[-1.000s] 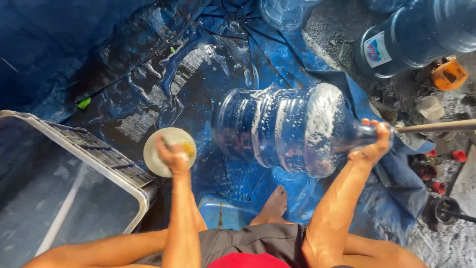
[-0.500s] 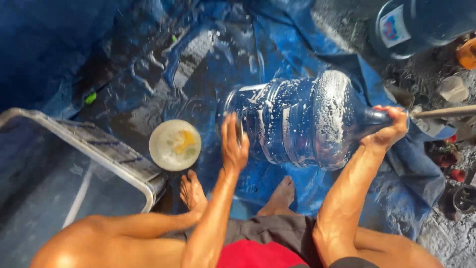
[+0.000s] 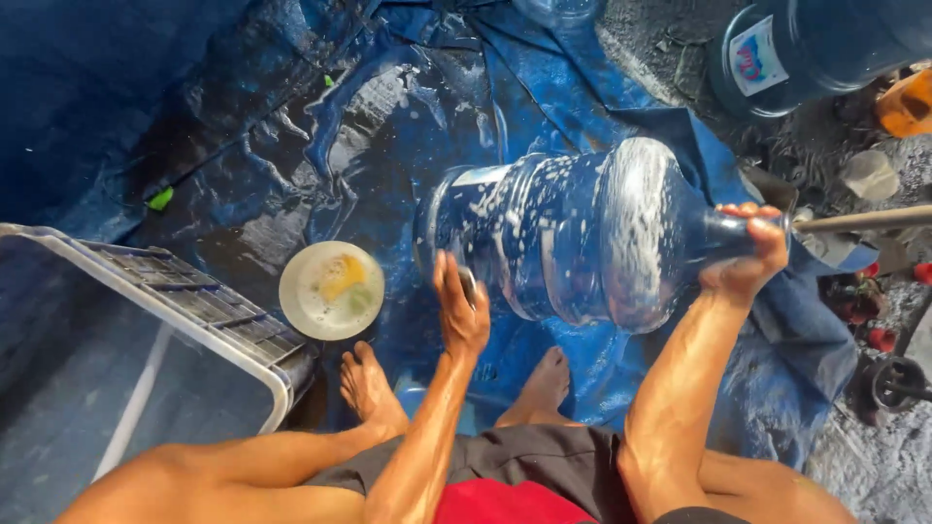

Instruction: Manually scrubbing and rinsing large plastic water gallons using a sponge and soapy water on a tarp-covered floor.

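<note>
gripping the neck of a big soapy water jug (image 3: 582, 238), the right hand (image 3: 748, 257) is wrapping fully around it, hiding the mouth where a stick (image 3: 864, 219) is entering. the jug is lying sideways over a wet blue tarp (image 3: 340, 126). the left hand (image 3: 460, 312) is pressing flat and open against the jug's base. left of the jug, a white bowl (image 3: 331, 289) is sitting with blurry yellow contents.

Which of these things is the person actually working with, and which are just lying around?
In use:
soapy water jug
left hand on its base
right hand gripping its neck
stick in its mouth
soap bowl

Lying about:
second jug
blue tarp
white crate
</note>
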